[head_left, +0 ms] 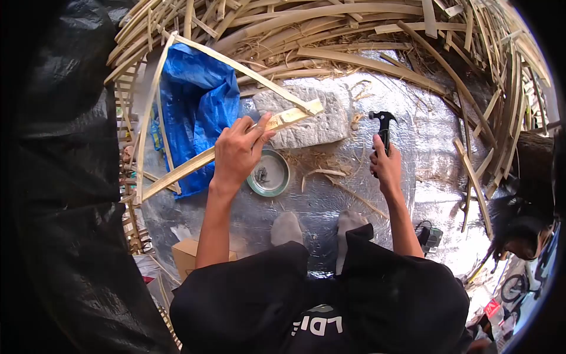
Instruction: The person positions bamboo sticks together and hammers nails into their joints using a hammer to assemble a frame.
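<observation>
My left hand (239, 150) grips a pale wooden strip (187, 169), which is the lower side of a triangular frame. The strip's right end lies over a grey stone block (321, 121), where it meets another thin strip (242, 68). In my right hand (386, 164) is a black claw hammer (384, 123), held upright by its handle to the right of the block, apart from it. Below the block, a round dish (282, 187) with a green rim holds several small grey pieces, too small to identify.
Blue plastic sheeting (197, 97) lies behind the frame. Piled wooden strips (330, 23) curve along the back and right. A cardboard box (186, 255) stands at lower left, a small dark device (433, 239) at right. Another person's dark-haired head (513, 227) shows at far right.
</observation>
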A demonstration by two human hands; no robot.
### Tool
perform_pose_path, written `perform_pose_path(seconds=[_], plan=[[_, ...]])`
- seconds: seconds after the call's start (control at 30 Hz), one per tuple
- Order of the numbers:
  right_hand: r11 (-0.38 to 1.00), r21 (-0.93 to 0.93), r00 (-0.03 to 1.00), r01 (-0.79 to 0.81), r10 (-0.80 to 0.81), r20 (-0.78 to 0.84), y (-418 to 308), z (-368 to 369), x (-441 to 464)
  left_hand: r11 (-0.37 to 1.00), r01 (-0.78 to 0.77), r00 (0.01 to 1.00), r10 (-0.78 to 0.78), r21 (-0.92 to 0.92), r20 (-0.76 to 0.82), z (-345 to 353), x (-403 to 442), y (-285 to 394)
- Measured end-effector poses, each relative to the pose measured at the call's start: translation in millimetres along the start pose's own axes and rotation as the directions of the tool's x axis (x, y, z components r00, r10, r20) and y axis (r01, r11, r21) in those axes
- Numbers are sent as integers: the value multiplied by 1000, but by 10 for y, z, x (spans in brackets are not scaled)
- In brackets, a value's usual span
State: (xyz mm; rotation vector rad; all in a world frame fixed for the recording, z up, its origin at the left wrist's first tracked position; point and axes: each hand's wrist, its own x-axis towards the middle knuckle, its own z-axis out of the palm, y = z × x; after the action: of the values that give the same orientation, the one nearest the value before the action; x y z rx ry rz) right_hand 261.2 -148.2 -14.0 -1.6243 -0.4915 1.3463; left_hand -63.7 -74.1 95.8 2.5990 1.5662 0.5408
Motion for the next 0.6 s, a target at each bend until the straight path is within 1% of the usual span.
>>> perform_pose_path(seconds=[0.03, 0.1, 0.17, 0.2, 0.23, 0.3, 0.37, 0.4, 0.43, 0.47, 0.5, 0.53, 0.57, 0.6], plan=[[1000, -11, 1000, 20, -20, 10, -5, -20, 15, 999, 12, 1000, -13, -40, -13, 159, -44, 33], [998, -56, 1000, 2, -3, -8, 39, -96, -79, 998, 52, 998, -52, -23, -24, 383, -129, 78], [994, -113, 1000, 5, -7, -17, 25, -134, -186, 990, 103, 994, -105, -100, -10, 455, -213, 171], [991, -135, 1000, -4, 2, -15, 17, -148, -237, 987, 100, 995, -103, -127, -17, 496, -254, 185], [988, -156, 1000, 20, -22, -10, -1, -142, -283, 984, 96, 995, -100, -148, -23, 523, -281, 185], [982, -183, 999, 37, -39, -3, -69, -96, -378, 975, 118, 991, -129, -188, -46, 562, -298, 203], [967, -212, 989, 139, -125, 78, -198, -36, -512, 966, 148, 987, -158, -210, -29, 571, -306, 217], [943, -294, 986, 154, -128, 105, -287, 15, -577, 965, 143, 987, -155, -222, -35, 571, -305, 211], [940, -306, 986, 150, -120, 112, -371, 79, -633, 961, 158, 985, -169, -227, -33, 557, -302, 213], [864, -418, 959, 282, -238, 154, -450, 156, -673, 957, 156, 986, -165, -245, -20, 542, -293, 211], [758, -513, 915, 404, -344, 212, -518, 230, -703, 953, 153, 987, -160, -262, -5, 546, -296, 196], [662, -576, 875, 480, -414, 252, -573, 298, -715, 958, 136, 990, -141, -251, -3, 568, -309, 170], [658, -583, 876, 477, -407, 258, -611, 386, -714, 955, 146, 989, -151, -258, 0, 584, -323, 157], [591, -640, 867, 491, -403, 294, -650, 482, -702, 959, 138, 990, -141, -249, 5, 595, -328, 149]])
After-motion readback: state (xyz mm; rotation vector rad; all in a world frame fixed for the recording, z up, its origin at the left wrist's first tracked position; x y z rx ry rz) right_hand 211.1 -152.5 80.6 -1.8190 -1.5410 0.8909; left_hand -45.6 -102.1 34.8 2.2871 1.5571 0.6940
